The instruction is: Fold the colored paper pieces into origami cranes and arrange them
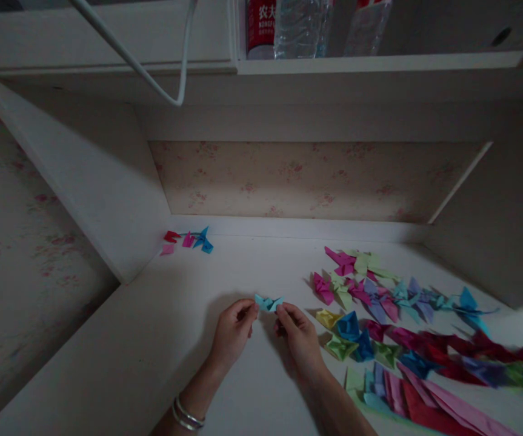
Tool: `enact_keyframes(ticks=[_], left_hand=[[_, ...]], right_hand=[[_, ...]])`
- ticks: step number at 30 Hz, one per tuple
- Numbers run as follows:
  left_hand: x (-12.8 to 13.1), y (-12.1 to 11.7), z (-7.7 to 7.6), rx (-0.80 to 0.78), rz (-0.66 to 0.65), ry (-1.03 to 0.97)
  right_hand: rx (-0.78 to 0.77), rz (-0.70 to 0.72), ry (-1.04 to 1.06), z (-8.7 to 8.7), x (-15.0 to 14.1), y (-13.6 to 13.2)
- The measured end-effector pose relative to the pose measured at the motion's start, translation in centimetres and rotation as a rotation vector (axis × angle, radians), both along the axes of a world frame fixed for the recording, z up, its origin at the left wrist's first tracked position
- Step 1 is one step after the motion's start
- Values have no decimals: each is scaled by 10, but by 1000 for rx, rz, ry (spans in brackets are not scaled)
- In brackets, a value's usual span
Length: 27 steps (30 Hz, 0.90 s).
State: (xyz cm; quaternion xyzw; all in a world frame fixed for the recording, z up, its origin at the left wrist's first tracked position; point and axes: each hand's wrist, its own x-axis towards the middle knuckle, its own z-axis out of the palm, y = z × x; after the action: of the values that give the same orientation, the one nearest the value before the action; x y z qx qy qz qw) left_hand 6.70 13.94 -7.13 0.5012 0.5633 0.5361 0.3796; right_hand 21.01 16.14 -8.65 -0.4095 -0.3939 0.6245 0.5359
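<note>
A small light-blue folded paper piece (268,303) is stretched between my two hands, just above the white table. My left hand (236,330) pinches its left end between thumb and fingers. At its right end, my right hand (298,334) pinches it in the same way. The middle of the paper shows a few raised folds, but its exact shape is too small to make out. Closest to my right hand on the table are a yellow folded paper piece (328,318) and a blue one (348,326).
Several rows of coloured origami pieces (418,303) cover the table's right side, with a fan of paper strips (406,393) in front. A few small folded papers (188,240) lie at the back left. Overhead, a white cable (152,82) hangs before a shelf holding plastic bottles (297,30).
</note>
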Motion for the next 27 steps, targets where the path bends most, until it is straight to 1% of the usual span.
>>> enact_keyframes(ticks=[7,14,20,24,26,27], left_hand=[[1,0,3,-4,13,7],[1,0,6,-22,42,-21],[1,1,5,-30,37,-56],[-2,2,3,-23,52,-35],[-6,3,2,-23,79,-14],[-8,4,2,-25,95,1]], right_hand=[[-21,11,32,3,0,-2],[-27,7,11,4,-1,0],[-39,0,17,8,-1,-3],[-54,17,44,6,-2,-3],[-35,38,17,4,-3,-4],[-10,63,-31,3,-3,-6]])
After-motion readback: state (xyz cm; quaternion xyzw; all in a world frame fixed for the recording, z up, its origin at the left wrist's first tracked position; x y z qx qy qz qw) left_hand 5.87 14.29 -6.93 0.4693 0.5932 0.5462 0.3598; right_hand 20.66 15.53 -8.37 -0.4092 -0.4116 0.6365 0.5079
